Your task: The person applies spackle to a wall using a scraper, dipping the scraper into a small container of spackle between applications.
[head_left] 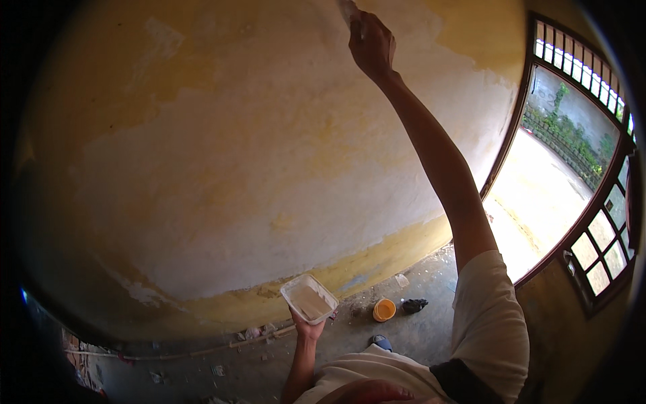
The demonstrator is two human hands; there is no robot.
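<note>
My right hand point(372, 44) is raised high against the patchy yellow and whitish wall point(256, 155), its fingers closed on a thin hand tool point(346, 9) that looks like a scraper or putty knife, partly out of view at the top edge. Low in the view, my left hand point(306, 326) holds up a white rectangular plastic container point(309, 296) with pale paste in it. The fingers of this hand are mostly behind and under the container.
An open doorway point(552, 168) with a barred transom and a paned window point(599, 249) is on the right. On the concrete floor point(424, 337) are an orange bucket point(384, 310), a dark bundle point(414, 306), debris and a pole along the wall's foot, near my sandaled foot.
</note>
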